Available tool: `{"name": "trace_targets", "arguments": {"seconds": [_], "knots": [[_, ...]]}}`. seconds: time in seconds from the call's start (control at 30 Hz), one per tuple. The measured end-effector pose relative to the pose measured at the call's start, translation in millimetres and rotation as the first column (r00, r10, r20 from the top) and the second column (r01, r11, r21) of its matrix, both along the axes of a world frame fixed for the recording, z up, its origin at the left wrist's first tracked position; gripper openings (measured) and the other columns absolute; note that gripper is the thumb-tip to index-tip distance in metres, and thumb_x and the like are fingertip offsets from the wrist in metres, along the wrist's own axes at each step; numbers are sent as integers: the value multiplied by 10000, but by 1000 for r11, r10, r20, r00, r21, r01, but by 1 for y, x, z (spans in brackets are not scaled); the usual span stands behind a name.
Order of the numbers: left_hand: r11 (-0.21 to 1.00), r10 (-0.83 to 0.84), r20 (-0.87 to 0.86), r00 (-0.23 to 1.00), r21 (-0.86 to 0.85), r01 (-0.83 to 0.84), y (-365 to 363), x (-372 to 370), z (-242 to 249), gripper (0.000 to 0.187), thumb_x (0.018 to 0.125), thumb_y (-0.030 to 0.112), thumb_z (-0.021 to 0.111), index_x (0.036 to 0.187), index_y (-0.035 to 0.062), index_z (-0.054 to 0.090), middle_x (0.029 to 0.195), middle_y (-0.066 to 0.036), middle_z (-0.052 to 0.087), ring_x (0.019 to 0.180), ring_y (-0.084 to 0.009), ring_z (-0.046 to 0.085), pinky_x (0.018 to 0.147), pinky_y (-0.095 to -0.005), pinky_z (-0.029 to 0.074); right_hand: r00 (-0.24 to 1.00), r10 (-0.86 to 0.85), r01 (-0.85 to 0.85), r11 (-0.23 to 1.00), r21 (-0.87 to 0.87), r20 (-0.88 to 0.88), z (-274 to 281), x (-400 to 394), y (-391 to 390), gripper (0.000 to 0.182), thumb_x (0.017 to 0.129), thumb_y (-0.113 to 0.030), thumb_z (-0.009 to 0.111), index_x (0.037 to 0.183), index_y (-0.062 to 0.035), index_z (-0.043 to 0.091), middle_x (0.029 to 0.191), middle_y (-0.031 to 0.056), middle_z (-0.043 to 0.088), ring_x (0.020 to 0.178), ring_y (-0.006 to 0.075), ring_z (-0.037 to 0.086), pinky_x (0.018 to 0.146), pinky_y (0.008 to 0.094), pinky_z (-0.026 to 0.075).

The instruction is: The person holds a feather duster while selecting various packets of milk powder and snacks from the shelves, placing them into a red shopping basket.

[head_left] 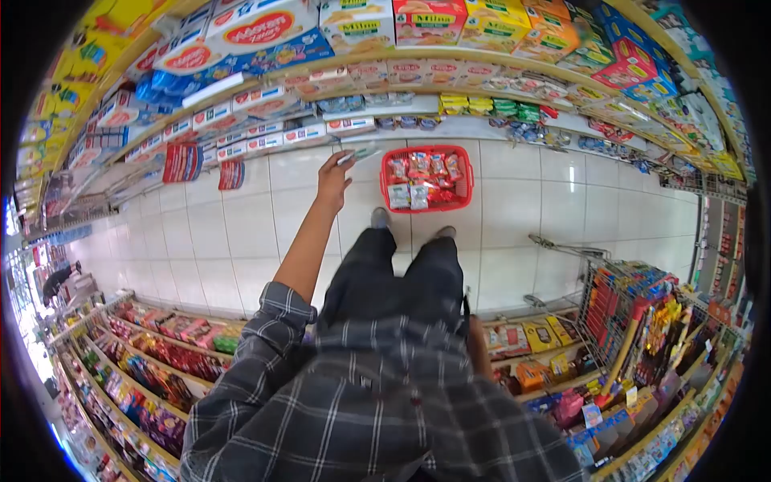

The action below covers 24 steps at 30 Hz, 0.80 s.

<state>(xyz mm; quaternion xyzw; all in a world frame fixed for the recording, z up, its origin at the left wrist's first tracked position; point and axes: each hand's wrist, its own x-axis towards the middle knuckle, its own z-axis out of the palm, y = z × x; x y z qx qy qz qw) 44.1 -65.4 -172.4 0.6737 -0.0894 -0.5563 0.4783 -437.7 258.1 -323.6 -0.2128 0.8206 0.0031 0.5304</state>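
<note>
My left hand (333, 175) reaches forward over the floor, fingers closed on a small, thin, pale item (356, 155) with a hint of green. Blur keeps me from making out its exact kind. Just right of it, a red plastic basket (383, 181) stands on the floor in front of my shoes. Several small red-and-white packets (419, 165) lie inside, along with silvery-white packets (418, 197) at the near left. My right arm (479, 347) hangs beside my body, its hand hidden from view.
Shelves with boxed goods (353, 28) run along the far side of the tiled aisle (514, 201). Racks of snack packets (173, 361) stand behind me. To the right is a loaded wire cart (606, 301). Red-and-blue tags (183, 163) hang at the shelf's left.
</note>
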Motion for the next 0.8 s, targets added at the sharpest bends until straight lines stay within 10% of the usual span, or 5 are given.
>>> {"name": "trace_targets", "arguments": {"seconds": [0.07, 0.2, 0.4, 0.53, 0.8], "knots": [[995, -97, 41, 994, 39, 95, -26, 30, -44, 355, 933, 80, 540, 1287, 71, 508, 1230, -125, 538, 1151, -283, 540, 1025, -450, 436, 987, -160, 162, 984, -69, 29, -16, 36, -6, 373, 972, -308, 469, 933, 30, 622, 848, 243, 655, 755, 380, 637, 668, 420, 496], [998, 45, -141, 989, -41, -52, -80, 62, -137, 276, 960, 73, 463, 1232, 36, 498, 1264, -186, 513, 1094, -257, 560, 972, -386, 499, 973, 206, -208, 978, -8, -102, -48, 118, -48, 514, 956, -434, 505, 1097, 59, 542, 961, 315, 633, 942, 495, 601, 828, 492, 472], [980, -26, -370, 929, -193, -49, -172, 105, -285, 191, 944, -8, 456, 1122, -43, 396, 1035, -153, 521, 993, -313, 606, 1050, -466, 479, 667, 696, -565, 706, 428, -267, -88, 215, -70, 1064, 683, -743, 652, 1399, -14, 355, 1405, 215, 399, 1330, 371, 375, 1017, 594, 341], [963, -163, -116, 980, -234, 132, -220, 100, -307, 328, 953, 38, 473, 1215, -129, 369, 1229, -288, 493, 1144, -369, 562, 1059, -485, 458, 763, 518, -459, 855, 240, -387, -114, 197, -81, 501, 697, -395, 759, 980, -92, 476, 1039, 117, 511, 1075, 347, 520, 832, 558, 446], [954, -190, 73, 979, -220, 202, -235, 72, -278, 448, 963, 2, 432, 1328, -195, 263, 1317, -314, 371, 1256, -396, 433, 1043, -504, 485, 797, 494, -438, 869, 232, -348, -138, 193, -58, 419, 697, -342, 734, 947, -85, 517, 1015, 100, 531, 1053, 320, 535, 864, 517, 434]]}}
